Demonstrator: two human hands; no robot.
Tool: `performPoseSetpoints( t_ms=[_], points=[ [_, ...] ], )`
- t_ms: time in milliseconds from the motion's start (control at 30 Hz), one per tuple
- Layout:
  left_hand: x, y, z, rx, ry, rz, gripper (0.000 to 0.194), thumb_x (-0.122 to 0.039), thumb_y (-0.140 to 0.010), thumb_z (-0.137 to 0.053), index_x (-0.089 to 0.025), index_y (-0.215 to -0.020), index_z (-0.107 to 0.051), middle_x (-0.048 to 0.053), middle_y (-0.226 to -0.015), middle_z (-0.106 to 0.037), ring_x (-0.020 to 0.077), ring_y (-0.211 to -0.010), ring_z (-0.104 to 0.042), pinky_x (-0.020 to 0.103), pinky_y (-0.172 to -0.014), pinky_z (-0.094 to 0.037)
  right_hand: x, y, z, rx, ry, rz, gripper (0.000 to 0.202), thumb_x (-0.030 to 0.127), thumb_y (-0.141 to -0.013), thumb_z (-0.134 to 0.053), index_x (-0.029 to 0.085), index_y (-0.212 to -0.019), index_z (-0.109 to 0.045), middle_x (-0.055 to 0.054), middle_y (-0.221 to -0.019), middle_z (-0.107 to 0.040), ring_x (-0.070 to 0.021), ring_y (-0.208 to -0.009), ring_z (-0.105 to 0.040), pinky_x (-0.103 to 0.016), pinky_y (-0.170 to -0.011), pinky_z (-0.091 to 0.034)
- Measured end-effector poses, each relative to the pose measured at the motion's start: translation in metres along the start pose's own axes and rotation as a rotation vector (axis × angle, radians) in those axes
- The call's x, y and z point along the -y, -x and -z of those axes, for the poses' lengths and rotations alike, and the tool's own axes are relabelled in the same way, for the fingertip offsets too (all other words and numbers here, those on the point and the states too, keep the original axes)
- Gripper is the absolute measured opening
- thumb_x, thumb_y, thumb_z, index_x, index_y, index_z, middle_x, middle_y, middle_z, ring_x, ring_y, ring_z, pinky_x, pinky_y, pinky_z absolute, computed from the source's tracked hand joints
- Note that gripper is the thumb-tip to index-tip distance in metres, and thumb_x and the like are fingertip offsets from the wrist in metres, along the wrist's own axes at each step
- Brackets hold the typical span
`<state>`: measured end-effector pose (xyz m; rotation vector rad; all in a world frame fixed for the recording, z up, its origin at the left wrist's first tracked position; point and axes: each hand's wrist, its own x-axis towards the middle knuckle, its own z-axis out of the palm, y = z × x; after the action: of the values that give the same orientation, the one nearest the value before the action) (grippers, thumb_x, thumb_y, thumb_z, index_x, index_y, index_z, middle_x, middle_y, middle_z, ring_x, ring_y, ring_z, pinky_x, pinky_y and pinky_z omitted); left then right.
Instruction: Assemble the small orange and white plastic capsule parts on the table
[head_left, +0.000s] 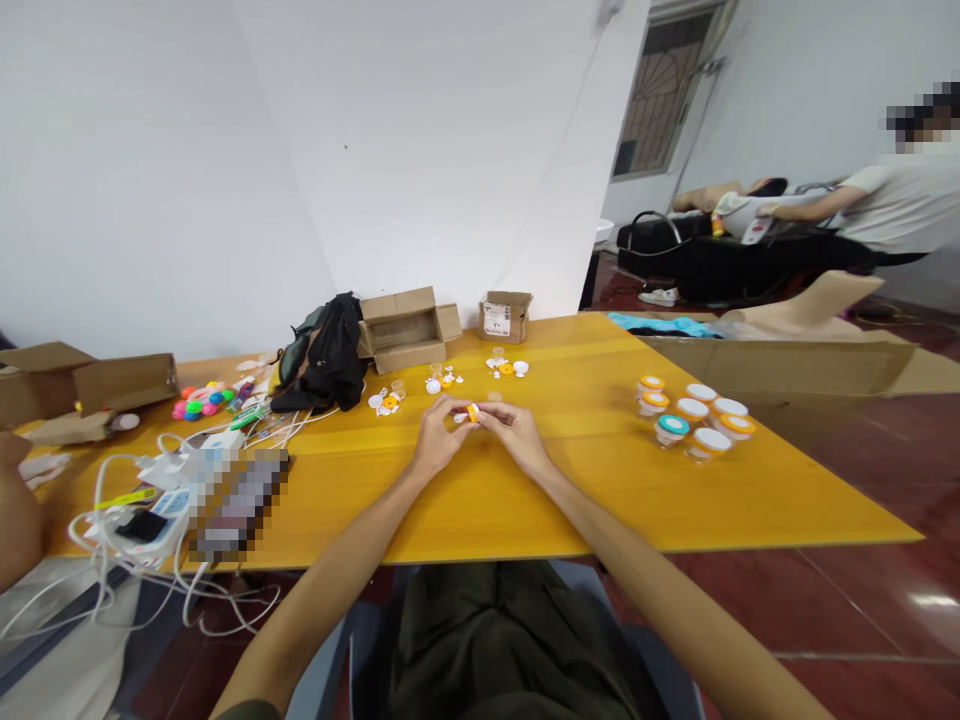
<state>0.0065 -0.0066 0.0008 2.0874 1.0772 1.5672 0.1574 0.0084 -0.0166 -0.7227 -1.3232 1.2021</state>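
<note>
Above the table, my left hand (439, 437) and my right hand (519, 436) meet, fingertips pinched on a small orange and white plastic piece (472, 412). It looks like a ring or cap, but its exact kind is too small to tell. Just beyond the hands lie small groups of loose white, orange and clear plastic parts: one cluster (390, 402) at the left, another cluster (435, 385) in the middle and a third cluster (507, 369) to the right. Several clear jars with white, orange and teal lids, one a teal-lidded jar (672, 430), stand further right.
Two open cardboard boxes, a larger box (409, 335) and a smaller box (506, 318), sit against the wall beside a black bag (334, 350). Tangled white cables and a power strip (154, 525) occupy the left, near another person's arm (19, 510). A large carton (795, 370) stands beyond the table's right edge (817, 455).
</note>
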Motion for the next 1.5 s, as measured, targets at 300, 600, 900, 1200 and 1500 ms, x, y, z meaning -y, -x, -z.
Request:
performPoseSetpoints(
  t_ms=[300, 600, 900, 1200, 1500],
  points=[
    [0.001, 0.0, 0.001, 0.0, 0.022, 0.042, 0.014, -0.023, -0.075, -0.073, -0.02, -0.089, -0.071, 0.002, -0.082, -0.069, 0.0164, -0.076, -0.063, 0.03, -0.073, -0.052, 0.001, 0.0, -0.002, -0.001, -0.011, 0.022, 0.031, 0.045, -0.064, -0.079, 0.024, -0.086, -0.077, -0.005, -0.095, -0.077, -0.0251, -0.092, -0.07, -0.041, -0.088, -0.055],
    [0.002, 0.002, 0.004, 0.064, -0.016, -0.119, 0.013, -0.02, -0.08, -0.068, -0.021, -0.093, -0.068, 0.003, -0.085, -0.066, 0.0177, -0.079, -0.062, 0.031, -0.073, -0.051, -0.002, 0.0, 0.001, 0.034, 0.084, -0.017, 0.038, 0.056, -0.068, -0.071, 0.021, -0.082, -0.078, -0.006, -0.082, -0.076, -0.0229, -0.077, -0.068, -0.037, -0.072, -0.056],
    [0.003, 0.004, 0.006, 0.126, -0.069, -0.189, 0.015, -0.015, -0.082, -0.064, -0.022, -0.096, -0.064, 0.003, -0.088, -0.064, 0.0178, -0.083, -0.061, 0.031, -0.075, -0.05, 0.007, 0.003, 0.0, 0.057, 0.192, -0.025, 0.05, 0.067, -0.07, -0.064, 0.018, -0.061, -0.072, -0.002, -0.056, -0.065, -0.0159, -0.054, -0.058, -0.029, -0.056, -0.049],
    [0.001, -0.001, 0.003, 0.143, 0.016, 0.007, 0.02, -0.015, -0.075, -0.068, -0.02, -0.094, -0.066, 0.005, -0.094, -0.068, 0.018, -0.088, -0.063, 0.032, -0.083, -0.051, 0.0, -0.002, 0.0, 0.083, 0.192, -0.049, 0.059, 0.075, -0.071, -0.056, 0.019, -0.055, -0.064, -0.002, -0.053, -0.064, -0.0175, -0.052, -0.06, -0.03, -0.055, -0.051],
    [0.018, -0.002, 0.001, 0.125, 0.174, 0.26, 0.025, -0.009, -0.065, -0.068, -0.017, -0.088, -0.069, 0.004, -0.092, -0.067, 0.0134, -0.075, -0.064, 0.025, -0.07, -0.053, -0.003, -0.004, 0.016, -0.162, 0.777, 0.397, 0.03, 0.038, -0.093, -0.045, 0.025, -0.102, -0.07, -0.009, -0.096, -0.069, -0.0251, -0.09, -0.063, -0.037, -0.082, -0.051]
  ],
)
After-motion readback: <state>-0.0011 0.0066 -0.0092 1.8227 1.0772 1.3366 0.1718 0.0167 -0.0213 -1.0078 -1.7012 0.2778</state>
